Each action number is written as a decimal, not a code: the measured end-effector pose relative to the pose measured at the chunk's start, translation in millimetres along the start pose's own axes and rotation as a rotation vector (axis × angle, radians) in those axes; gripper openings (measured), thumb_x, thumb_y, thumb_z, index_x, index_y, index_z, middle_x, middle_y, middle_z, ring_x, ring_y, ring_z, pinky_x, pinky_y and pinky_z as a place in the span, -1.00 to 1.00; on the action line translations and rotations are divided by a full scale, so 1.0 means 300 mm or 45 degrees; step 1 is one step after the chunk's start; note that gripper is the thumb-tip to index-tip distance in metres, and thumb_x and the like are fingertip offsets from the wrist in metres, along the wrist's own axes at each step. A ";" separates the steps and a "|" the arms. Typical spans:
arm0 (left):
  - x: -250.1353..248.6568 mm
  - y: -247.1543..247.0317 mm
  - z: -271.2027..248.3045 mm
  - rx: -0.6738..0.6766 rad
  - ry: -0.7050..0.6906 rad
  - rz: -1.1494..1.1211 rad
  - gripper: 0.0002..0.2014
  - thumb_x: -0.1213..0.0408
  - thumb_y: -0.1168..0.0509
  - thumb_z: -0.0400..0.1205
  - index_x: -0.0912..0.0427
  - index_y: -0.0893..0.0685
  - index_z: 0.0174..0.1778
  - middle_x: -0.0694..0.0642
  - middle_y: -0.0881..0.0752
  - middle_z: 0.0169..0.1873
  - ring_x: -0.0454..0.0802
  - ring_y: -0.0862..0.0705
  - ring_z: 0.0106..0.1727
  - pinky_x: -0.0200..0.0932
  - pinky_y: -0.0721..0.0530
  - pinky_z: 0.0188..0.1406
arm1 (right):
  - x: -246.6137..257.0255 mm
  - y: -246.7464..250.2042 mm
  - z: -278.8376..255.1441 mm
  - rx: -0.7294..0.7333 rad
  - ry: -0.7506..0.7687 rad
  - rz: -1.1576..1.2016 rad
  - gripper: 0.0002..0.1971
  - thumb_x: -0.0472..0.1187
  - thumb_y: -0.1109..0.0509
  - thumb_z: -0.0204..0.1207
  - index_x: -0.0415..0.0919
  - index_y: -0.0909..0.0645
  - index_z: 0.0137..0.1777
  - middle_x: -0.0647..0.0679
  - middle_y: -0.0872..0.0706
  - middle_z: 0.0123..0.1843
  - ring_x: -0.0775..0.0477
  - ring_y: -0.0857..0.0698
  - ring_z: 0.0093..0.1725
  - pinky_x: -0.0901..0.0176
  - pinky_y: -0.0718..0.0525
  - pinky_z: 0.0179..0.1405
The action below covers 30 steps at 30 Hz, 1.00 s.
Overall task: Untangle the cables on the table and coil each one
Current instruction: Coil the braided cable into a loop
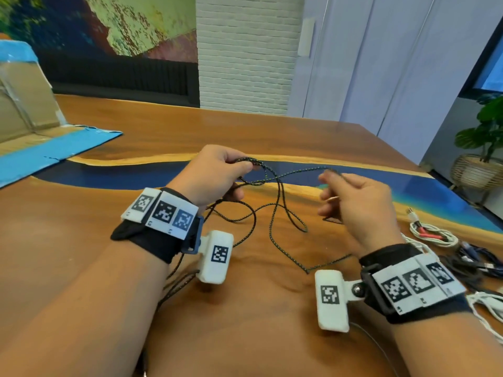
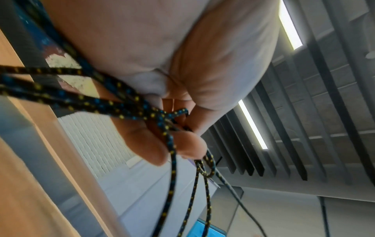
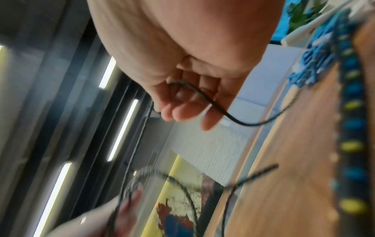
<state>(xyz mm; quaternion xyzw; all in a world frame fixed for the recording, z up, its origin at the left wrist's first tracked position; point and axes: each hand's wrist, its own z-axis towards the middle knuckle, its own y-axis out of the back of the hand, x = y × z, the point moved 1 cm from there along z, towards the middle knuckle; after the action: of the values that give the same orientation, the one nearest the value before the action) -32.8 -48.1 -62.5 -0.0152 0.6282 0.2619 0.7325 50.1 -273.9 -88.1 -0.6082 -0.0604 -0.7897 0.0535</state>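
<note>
A black braided cable (image 1: 275, 213) with yellow and blue flecks hangs in loose loops between both hands above the wooden table (image 1: 245, 336). My left hand (image 1: 217, 172) grips several gathered loops of it; the left wrist view shows the cable (image 2: 129, 109) bunched between thumb and fingers. My right hand (image 1: 356, 202) is raised to the right with a strand running through its curled fingers; the right wrist view shows the cable (image 3: 202, 96) bending across the palm. More strands trail under my left wrist toward the table's near edge.
Other cables lie at the table's right edge: a white coil with red ends (image 1: 432, 234), a dark blue and black bundle (image 1: 473, 261) and a white cable (image 1: 487, 303). An open cardboard box with blue flaps (image 1: 35, 126) stands at the back left. A potted plant (image 1: 484, 148) is beyond the right edge.
</note>
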 end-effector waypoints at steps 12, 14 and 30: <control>-0.006 0.021 -0.002 -0.119 -0.051 0.298 -0.83 0.16 -0.30 0.79 -0.12 -0.79 -0.04 0.13 -0.69 -0.51 -0.06 -0.63 -0.46 -0.10 -0.60 -0.27 | 0.011 0.051 0.037 0.131 -0.084 0.168 -0.34 -0.18 -0.44 0.34 0.24 -0.56 0.48 -0.01 -0.68 0.35 -0.06 -0.72 0.28 -0.12 -0.72 0.14; -0.010 0.003 -0.006 -0.092 -0.085 0.307 -0.83 0.15 -0.30 0.79 -0.06 -0.82 0.13 0.12 -0.72 -0.52 -0.07 -0.65 -0.46 -0.09 -0.62 -0.27 | 0.027 0.017 0.011 0.297 -0.015 0.157 -0.43 -0.06 -0.46 0.37 0.29 -0.62 0.43 0.03 -0.72 0.35 -0.04 -0.74 0.29 -0.13 -0.71 0.19; -0.018 -0.089 -0.037 0.256 -0.105 0.094 -0.80 0.29 -0.30 0.79 0.16 -0.82 -0.06 -0.05 -0.68 -0.39 0.05 -0.79 -0.39 -0.20 -0.70 -0.36 | -0.020 -0.091 -0.047 0.280 0.204 -0.259 -0.91 -0.19 -0.58 0.55 -0.13 -0.81 -0.18 -0.21 -0.53 -0.45 -0.03 -0.49 -0.52 0.15 -0.54 -0.61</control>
<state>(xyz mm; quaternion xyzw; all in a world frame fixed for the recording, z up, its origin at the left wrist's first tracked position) -32.7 -76.9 -68.0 0.0922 0.6207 0.2246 0.7455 33.7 -249.1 -98.3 -0.5244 -0.2034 -0.8257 0.0441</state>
